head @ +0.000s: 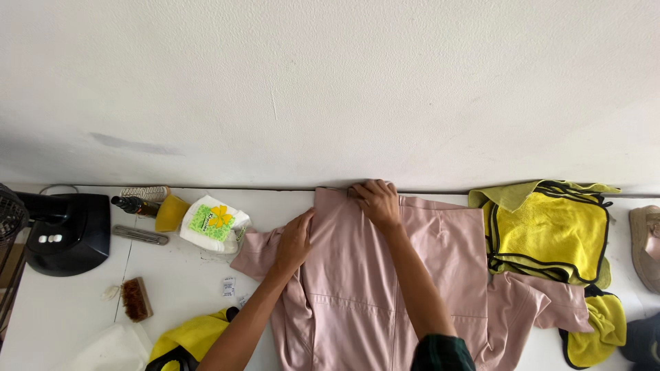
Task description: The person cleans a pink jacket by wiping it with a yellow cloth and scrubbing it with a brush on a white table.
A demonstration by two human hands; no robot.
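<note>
Where the desk [172, 275] meets the white wall, a white soft package [214, 225] with a green square label and a yellow flower print lies near the far edge, left of centre. Just left of it, a dark bottle [130, 204] lies against a yellow cloth [169, 210]; its contents cannot be told. Two small white tags [229, 286] lie on the bare desk nearer the front. A small brown brush [136, 299] sits toward the left front, and a black fan base [69, 232] occupies the left end.

A pink jacket [357, 295] lies spread flat at the centre, collar at the far edge. The left hand [294, 240] rests palm down on the shoulder area, fingers extended and flat, grasping nothing. The right hand [377, 201] presses on the collar, fingers curled over the fabric edge; whether they pinch it cannot be told. Yellow towels with black trim [550, 233] lie right of the jacket.
</note>
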